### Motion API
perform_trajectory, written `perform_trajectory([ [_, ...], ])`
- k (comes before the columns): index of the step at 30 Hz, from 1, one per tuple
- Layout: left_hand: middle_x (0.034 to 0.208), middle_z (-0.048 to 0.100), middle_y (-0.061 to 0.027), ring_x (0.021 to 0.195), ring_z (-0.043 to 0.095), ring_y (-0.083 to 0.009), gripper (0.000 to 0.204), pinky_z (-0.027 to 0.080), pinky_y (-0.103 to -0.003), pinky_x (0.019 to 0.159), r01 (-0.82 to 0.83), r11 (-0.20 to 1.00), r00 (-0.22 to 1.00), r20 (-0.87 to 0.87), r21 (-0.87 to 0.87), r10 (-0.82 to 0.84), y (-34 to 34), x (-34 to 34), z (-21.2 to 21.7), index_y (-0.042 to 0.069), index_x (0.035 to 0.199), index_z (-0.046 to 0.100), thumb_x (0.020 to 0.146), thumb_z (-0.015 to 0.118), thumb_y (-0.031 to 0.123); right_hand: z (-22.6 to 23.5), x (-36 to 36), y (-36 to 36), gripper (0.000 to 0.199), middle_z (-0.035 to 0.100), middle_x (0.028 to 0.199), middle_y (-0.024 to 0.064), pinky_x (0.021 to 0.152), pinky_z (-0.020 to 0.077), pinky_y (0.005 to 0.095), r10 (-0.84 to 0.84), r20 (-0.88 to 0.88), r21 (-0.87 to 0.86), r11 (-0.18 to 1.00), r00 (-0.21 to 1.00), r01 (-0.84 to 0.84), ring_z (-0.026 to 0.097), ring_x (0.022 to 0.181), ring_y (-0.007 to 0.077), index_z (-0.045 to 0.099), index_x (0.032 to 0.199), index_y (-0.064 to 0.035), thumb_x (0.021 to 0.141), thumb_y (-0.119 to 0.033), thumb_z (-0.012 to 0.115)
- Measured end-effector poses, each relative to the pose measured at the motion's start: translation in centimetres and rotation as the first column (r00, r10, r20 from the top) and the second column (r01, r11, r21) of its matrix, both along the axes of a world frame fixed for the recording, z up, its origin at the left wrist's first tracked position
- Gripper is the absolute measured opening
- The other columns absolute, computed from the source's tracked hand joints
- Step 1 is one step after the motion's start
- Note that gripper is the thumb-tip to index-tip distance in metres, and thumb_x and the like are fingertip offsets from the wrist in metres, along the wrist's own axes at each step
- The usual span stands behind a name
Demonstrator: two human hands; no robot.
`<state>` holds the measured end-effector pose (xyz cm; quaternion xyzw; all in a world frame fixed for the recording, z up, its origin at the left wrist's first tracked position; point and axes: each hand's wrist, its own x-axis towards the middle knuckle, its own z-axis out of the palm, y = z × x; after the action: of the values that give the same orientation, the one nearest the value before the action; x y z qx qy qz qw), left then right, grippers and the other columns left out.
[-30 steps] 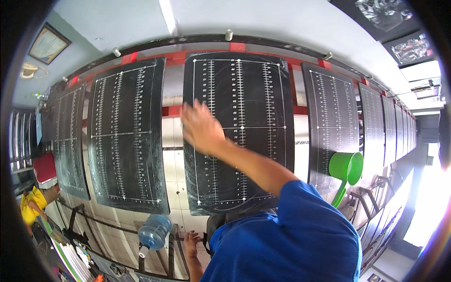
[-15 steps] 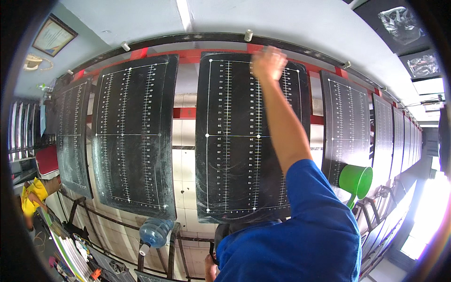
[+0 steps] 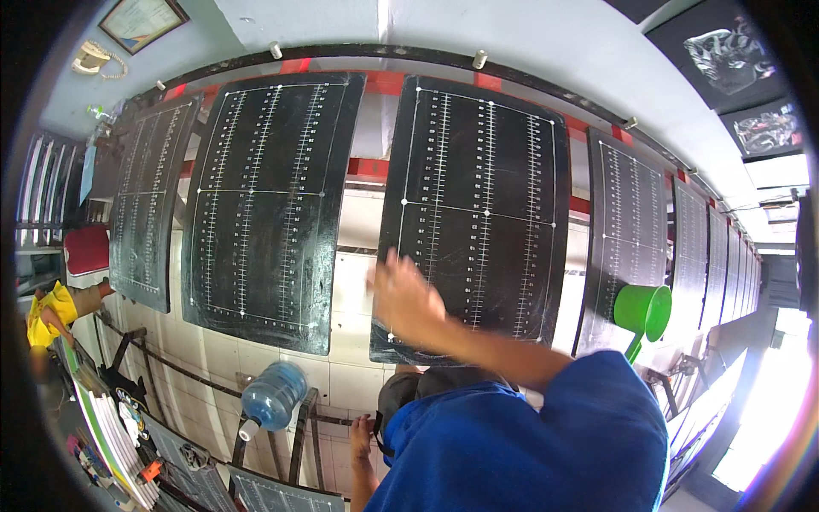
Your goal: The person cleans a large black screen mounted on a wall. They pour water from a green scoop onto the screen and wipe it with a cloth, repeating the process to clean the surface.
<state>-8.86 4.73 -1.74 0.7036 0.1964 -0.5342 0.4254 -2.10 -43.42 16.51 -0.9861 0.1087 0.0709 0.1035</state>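
My right hand is blurred by motion, with its fingers seeming stretched out and no tool visible in it. It is over the lower left edge of a black panel marked with white lines, dots and scales. My right forearm crosses the panel's lower part. Low in the picture, my left hand hangs beside a dark strap and my blue shirt. Its fingers are small and partly turned away, so I cannot make out their grip.
Similar black panels lean in a row against a red rail. A green dipper sits at the right. A blue water jug lies on a dark metal frame. At far left is a person in yellow.
My right hand has come down from the panel's top edge to its lower left edge. The view has shifted, and more of my left arm shows.
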Motion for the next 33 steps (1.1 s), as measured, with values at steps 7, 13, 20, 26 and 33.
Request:
perform_trajectory([
  [7, 0.105, 0.070, -0.0146, 0.082, 0.068, -0.0215, 0.042, 0.054, -0.034, 0.069, -0.037, 0.996, 0.999, 0.020, 0.078, 0.036, -2.1, 2.5, 1.2, 0.003, 0.125, 0.058, 0.100, 0.055, 0.037, -3.2, -5.0, 4.4, 0.054, 0.046, 0.150, 0.0154, 0.120, 0.0254, 0.0503, 0.138, 0.220, 0.161, 0.971, 0.966, -0.175, 0.032, 0.146, 0.0346, 0.046, 0.146, -0.0075, 0.101, -0.036, 0.046],
  [13, 0.102, 0.070, -0.0118, 0.085, 0.068, -0.0216, 0.037, 0.054, -0.034, 0.069, 0.016, 0.989, 0.997, 0.075, 0.144, -0.027, -1.5, 0.1, 5.4, 0.004, 0.118, 0.061, 0.102, 0.053, 0.037, -2.9, 6.6, -23.0, 0.055, 0.041, 0.154, 0.0194, 0.118, 0.0279, 0.0530, -0.356, 0.259, -0.274, 0.864, 0.898, 0.422, 0.036, 0.144, 0.0388, 0.041, 0.147, -0.0013, 0.099, -0.026, 0.049],
  [20, 0.095, 0.070, -0.0082, 0.077, 0.067, -0.0190, 0.035, 0.053, -0.030, 0.063, 0.093, 0.977, 0.996, -0.009, 0.191, -0.093, 0.8, -1.5, 5.6, 0.003, 0.112, 0.064, 0.102, 0.055, 0.035, -6.9, -8.5, -41.1, 0.059, 0.029, 0.164, 0.0110, 0.123, 0.0168, 0.0516, -0.812, 0.322, -0.100, 0.482, 0.487, 0.870, 0.022, 0.151, 0.0370, 0.031, 0.157, -0.0119, 0.105, -0.040, 0.034],
  [26, 0.097, 0.070, -0.0075, 0.080, 0.065, -0.0156, 0.034, 0.051, -0.028, 0.067, 0.166, 0.985, 0.985, 0.041, 0.045, -0.168, -0.2, 1.6, 2.4, 0.003, 0.113, 0.065, 0.102, 0.054, 0.034, -8.4, -17.8, -28.4, 0.058, 0.036, 0.157, 0.0204, 0.119, 0.0245, 0.0559, -0.662, 0.492, -0.118, 0.593, 0.566, 0.796, 0.030, 0.145, 0.0485, 0.037, 0.152, -0.0025, 0.103, -0.033, 0.045],
  [33, 0.104, 0.070, -0.0095, 0.089, 0.065, -0.0177, 0.037, 0.051, -0.030, 0.076, 0.239, 0.970, 0.967, 0.101, -0.050, -0.233, -1.7, 5.8, 1.3, 0.003, 0.122, 0.062, 0.103, 0.053, 0.034, -6.1, -30.4, 1.6, 0.059, 0.029, 0.159, 0.0279, 0.122, 0.0169, 0.0552, -0.799, 0.271, 0.120, 0.581, 0.537, 0.805, 0.019, 0.149, 0.0488, 0.034, 0.151, 0.0039, 0.101, -0.023, 0.049],
])
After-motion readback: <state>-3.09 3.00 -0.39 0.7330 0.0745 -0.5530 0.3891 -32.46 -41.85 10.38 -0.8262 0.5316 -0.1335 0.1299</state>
